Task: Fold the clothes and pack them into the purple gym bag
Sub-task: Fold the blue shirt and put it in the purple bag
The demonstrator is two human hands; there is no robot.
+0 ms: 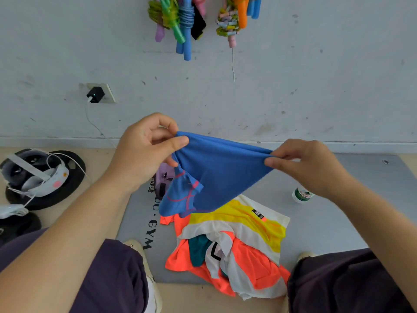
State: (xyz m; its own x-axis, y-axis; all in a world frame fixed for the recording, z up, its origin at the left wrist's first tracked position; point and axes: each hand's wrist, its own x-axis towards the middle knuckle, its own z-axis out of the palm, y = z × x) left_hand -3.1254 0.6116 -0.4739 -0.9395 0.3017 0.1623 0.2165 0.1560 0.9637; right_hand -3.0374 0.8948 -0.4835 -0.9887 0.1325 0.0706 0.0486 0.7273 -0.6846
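So far, head view, progress: nothing looks folded or packed; this seems an early stage.
Blue garment (216, 175): held up in the air, stretched between both hands, its lower part hanging just above the pile.
Left hand (144, 152): thumb and fingers pinch the garment's left edge.
Right hand (304, 166): fingertips pinch the right edge.
Clothes pile (232, 247): orange, yellow, white and teal pieces lie crumpled on the grey mat (338, 222), between the person's knees, below the hands.
Purple gym bag (164, 177): only a sliver shows behind the blue garment, under the left hand; whether it is open cannot be told.
Left to do: by my judgement, folding every piece and all the packing.
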